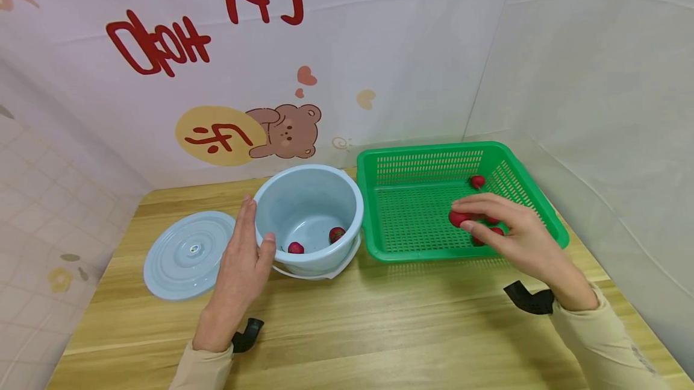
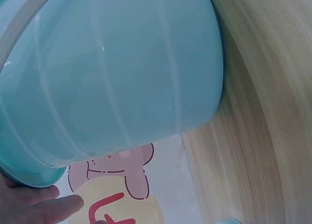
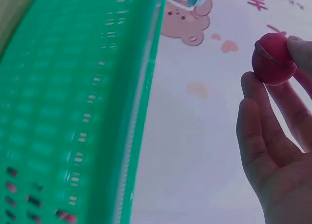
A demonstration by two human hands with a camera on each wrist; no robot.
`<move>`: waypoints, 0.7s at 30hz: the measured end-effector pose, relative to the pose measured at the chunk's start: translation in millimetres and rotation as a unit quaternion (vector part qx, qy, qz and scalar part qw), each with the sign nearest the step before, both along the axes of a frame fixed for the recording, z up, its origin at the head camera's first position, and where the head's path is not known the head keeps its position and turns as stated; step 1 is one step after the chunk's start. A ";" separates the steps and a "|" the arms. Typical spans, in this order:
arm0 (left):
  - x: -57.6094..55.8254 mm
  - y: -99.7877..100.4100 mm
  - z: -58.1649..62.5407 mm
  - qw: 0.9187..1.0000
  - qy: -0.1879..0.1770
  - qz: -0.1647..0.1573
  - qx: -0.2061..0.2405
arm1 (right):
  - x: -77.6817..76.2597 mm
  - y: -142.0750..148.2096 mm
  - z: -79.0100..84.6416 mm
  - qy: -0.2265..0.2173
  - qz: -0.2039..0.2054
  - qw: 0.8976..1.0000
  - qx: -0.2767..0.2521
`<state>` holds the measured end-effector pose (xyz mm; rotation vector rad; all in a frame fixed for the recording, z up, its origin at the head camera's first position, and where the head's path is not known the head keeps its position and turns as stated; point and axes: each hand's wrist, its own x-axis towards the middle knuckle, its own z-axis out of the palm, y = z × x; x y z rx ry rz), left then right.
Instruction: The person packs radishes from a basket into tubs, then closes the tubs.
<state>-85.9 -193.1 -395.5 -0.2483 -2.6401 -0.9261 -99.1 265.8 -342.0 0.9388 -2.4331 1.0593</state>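
In the head view my right hand (image 1: 517, 230) pinches a small round red radish (image 1: 458, 217) between thumb and fingertips, above the green basket (image 1: 365, 209). The right wrist view shows this radish (image 3: 274, 59) from nearer, with a line across its skin. Several more radishes (image 1: 477, 181) lie in the basket's right part, some partly hidden by my hand. My left hand (image 1: 241, 266), fingers straight, rests against the left side of the light blue bucket (image 1: 355, 212). Two radishes (image 1: 295, 248) lie on the bucket's bottom.
A round light blue lid (image 1: 187, 257) lies flat on the wooden table (image 1: 347, 330), left of the bucket. The bucket's white handle (image 1: 328, 275) hangs down in front. Behind stands a white printed wall sheet (image 1: 423, 76), which continues along the right side.
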 end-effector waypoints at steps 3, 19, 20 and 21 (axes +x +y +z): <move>-0.1 0.0 -0.2 1.000 0.001 0.001 -0.001 | -0.8 -8.4 3.1 0.003 0.012 1.000 -0.013; -0.1 0.4 1.0 1.000 0.002 0.000 -0.005 | -10.1 -55.3 13.8 0.043 0.083 0.994 -0.061; -0.1 0.3 1.0 1.000 0.002 -0.001 -0.006 | -9.9 -57.9 14.1 0.040 0.086 0.994 -0.063; 0.0 0.3 0.9 1.000 0.003 -0.001 -0.006 | -9.8 -60.5 14.5 0.037 0.088 0.993 -0.065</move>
